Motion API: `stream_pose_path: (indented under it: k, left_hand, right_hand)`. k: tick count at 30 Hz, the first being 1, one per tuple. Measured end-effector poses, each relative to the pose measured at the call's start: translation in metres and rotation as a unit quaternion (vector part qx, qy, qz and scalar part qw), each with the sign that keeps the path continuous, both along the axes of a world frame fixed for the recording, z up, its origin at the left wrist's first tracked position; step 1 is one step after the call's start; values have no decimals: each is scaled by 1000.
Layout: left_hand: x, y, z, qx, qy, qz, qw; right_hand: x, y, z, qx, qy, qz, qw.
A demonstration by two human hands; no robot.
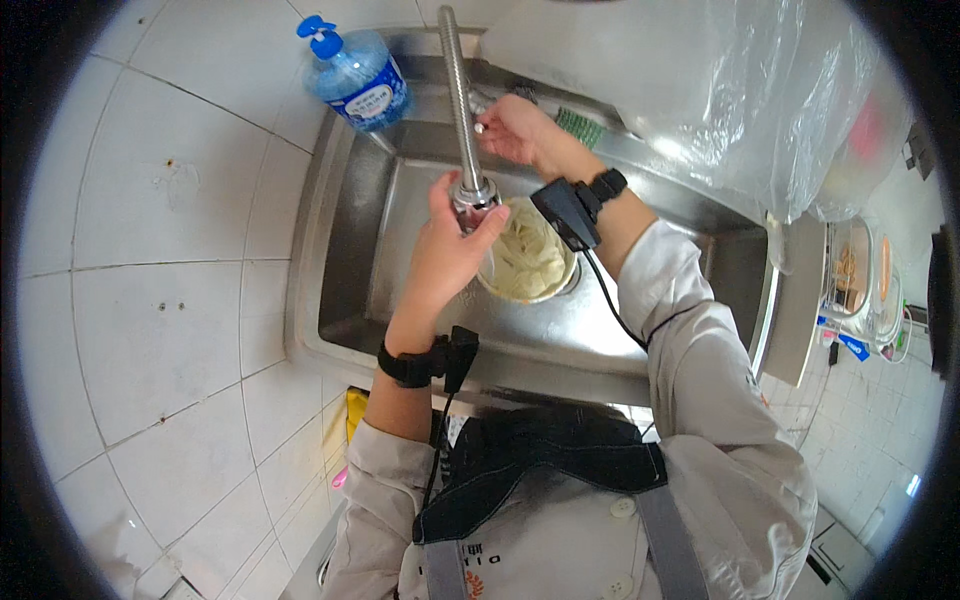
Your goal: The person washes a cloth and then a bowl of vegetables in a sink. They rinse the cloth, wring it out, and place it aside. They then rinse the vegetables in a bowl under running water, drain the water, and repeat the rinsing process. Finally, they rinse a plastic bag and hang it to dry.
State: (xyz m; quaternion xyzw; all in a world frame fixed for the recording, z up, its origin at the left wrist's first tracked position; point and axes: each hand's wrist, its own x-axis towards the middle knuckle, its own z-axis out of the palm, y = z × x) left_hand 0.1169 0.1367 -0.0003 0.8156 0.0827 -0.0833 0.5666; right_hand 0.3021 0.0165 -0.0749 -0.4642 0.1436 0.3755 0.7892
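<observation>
A flexible metal faucet spout (457, 97) arches over a stainless steel sink (420, 255). My left hand (450, 251) is wrapped around the spout's chrome end (475, 196), thumb on the right side. Below and to the right of it, a round bowl (491, 289) sits in the sink. Pale, yellowish-green leaves (534, 255), which look like cabbage, fill this bowl. My right hand (517, 129) reaches to the back of the sink, its fingers curled beside the metal tap fitting (478, 101). Whether they grip it is hard to see.
A blue pump bottle (360, 79) stands at the sink's back left corner. Behind my right wrist lies a green scouring pad (579, 127). Clear plastic sheeting (720, 97) hangs at back right. White tiled wall (165, 187) bounds the left; a wire rack (862, 285) holds items at right.
</observation>
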Motion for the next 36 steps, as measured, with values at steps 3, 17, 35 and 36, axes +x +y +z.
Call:
stream_pose_path:
  k: [3, 17, 35, 36]
  left_hand:
    - [-15, 7, -14, -49, -63, 13, 997]
    - [-92, 1, -106, 71, 108, -149, 980]
    - [2, -43, -292, 375, 50, -470, 797]
    - [5, -33, -290, 314, 48, -456, 831]
  right_hand:
    - [0, 8, 3, 101, -2, 19, 995]
    - [-178, -47, -139, -524, -409, 449, 598]
    - [-140, -34, -252, -576, -480, 219, 625]
    - [-124, -36, -241, -531, -411, 282, 685]
